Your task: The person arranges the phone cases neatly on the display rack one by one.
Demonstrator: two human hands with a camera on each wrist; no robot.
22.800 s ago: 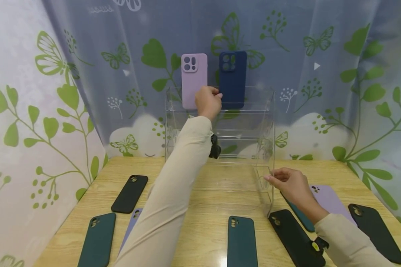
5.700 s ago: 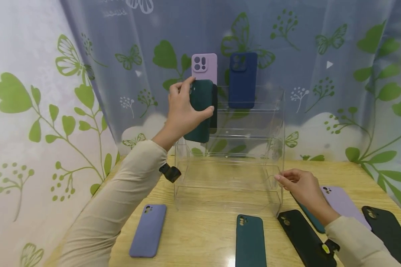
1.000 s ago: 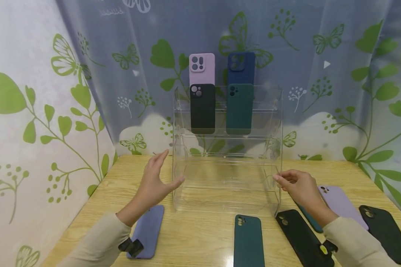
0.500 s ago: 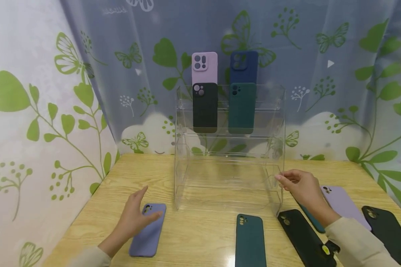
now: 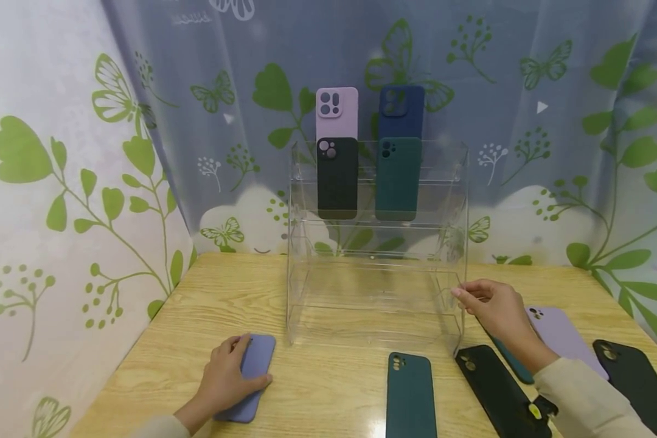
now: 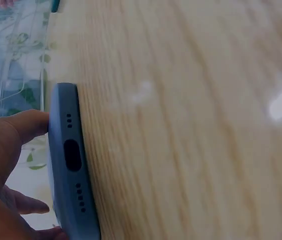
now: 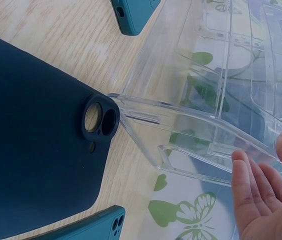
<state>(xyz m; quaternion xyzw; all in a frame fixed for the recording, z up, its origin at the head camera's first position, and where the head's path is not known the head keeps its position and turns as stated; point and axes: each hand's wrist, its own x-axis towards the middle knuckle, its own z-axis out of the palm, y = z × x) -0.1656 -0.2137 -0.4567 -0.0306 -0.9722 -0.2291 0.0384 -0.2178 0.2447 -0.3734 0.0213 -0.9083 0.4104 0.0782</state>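
My left hand (image 5: 224,376) spans a periwinkle phone case (image 5: 258,359) lying on the table, thumb at its right edge and fingers at its far left side. In the left wrist view the case's bottom end (image 6: 73,160) with its port cutout shows close over the wood. With thumb and fingers on either side, my right hand (image 5: 495,307) pinches the right side panel of a clear acrylic tiered stand (image 5: 375,334). A lilac case (image 5: 336,125) and a navy case (image 5: 407,121) stand on its top tier. In front, one tier lower, are a black case (image 5: 337,182) and a teal case (image 5: 398,182).
A dark teal case (image 5: 410,392) lies before the stand. To the right lie a black case (image 5: 498,392), a lilac case (image 5: 566,340), another black case (image 5: 635,377) and a partly hidden teal case (image 5: 514,359). A patterned curtain (image 5: 224,158) hangs behind the wooden table (image 5: 328,383).
Over the last second my left hand has come down from beside the stand onto the periwinkle case. Earlier, the black and teal cases were set on the second tier. My right hand has stayed put.
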